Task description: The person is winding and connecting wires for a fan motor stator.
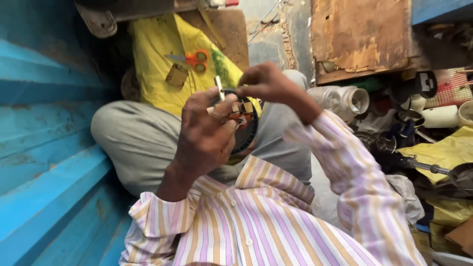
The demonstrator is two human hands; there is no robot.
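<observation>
My left hand holds a round black part with small tan and red blocks on its face, lifted above my grey-trousered lap. My right hand pinches the top edge of that part from the right, fingertips closed near a thin pale metal strip that sticks up between the two hands. Most of the round part is hidden behind my left hand. Both sleeves are striped pink, purple and cream.
Orange-handled scissors and a small brown square piece lie on a yellow cloth beyond my knees. A blue painted wall runs along the left. White plastic pipe fittings, dark metal parts and a worn wooden board crowd the right.
</observation>
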